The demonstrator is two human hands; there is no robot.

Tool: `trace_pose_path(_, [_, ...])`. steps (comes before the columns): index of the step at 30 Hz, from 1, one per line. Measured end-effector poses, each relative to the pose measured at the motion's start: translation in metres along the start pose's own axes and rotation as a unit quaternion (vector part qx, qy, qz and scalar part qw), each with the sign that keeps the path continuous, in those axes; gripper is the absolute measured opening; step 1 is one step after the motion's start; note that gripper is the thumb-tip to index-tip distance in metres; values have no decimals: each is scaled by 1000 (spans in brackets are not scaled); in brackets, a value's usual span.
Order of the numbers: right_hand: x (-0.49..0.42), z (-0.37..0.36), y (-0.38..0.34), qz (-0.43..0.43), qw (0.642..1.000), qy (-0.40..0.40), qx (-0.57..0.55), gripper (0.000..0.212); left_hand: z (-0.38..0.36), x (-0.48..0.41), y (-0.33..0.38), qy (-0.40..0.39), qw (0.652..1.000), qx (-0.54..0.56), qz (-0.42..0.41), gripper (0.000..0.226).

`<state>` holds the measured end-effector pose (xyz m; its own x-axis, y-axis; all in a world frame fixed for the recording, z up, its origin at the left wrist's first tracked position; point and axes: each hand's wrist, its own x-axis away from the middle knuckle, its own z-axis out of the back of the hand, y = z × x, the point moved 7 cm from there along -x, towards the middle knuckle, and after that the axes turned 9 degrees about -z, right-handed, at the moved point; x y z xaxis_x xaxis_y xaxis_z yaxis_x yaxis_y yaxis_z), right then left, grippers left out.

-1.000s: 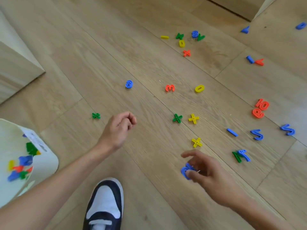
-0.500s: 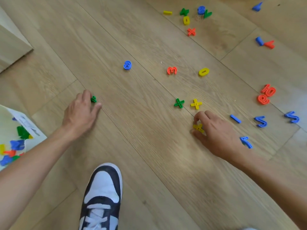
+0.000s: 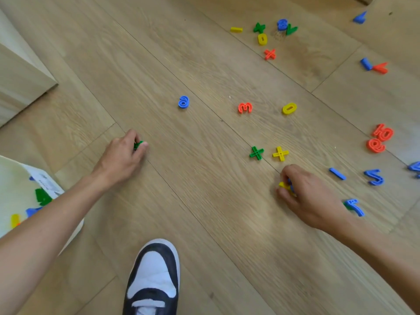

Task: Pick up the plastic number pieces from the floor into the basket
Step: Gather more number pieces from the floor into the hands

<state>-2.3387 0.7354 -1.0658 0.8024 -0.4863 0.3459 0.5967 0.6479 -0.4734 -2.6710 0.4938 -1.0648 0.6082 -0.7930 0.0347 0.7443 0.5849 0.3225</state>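
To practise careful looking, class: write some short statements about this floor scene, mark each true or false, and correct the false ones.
1. The left hand pinches a green piece. True.
2. The right hand is empty. False: it holds a yellow piece.
3. The basket sits at the left edge, with pieces inside. True.
4. The red 3 lies in the basket. False: it lies on the floor.

A home: wood-plank floor [image 3: 159,64] strewn with toy pieces (plastic numbers).
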Motion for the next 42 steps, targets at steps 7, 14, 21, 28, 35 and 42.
trace_pose_path(7, [-26, 26, 20, -166, 919, 10, -357, 25, -19, -37, 51, -32, 755, 629, 184, 17])
trace_pose_path(14, [-48, 38, 0, -24, 996, 82, -3, 22, -22, -85, 68, -68, 678, 702, 205, 8])
trace_pose_path(21, [-63, 31, -2, -45, 985, 76, 150, 30, -2, -137, 69, -5, 998, -7, -57, 40])
trace_pose_path(28, [-67, 34, 5, -163, 944, 36, -283, 28, -18, -145, 74, -19, 992, -40, -118, 35])
trace_pose_path(35, [-73, 18, 1, -193, 842, -63, -501, 19, -27, -147, 65, -40, 992, -68, -97, 39])
trace_pose_path(42, [-79, 19, -4, -161, 947, 0, -277, 22, -33, -143, 95, -90, 950, 300, 4, 17])
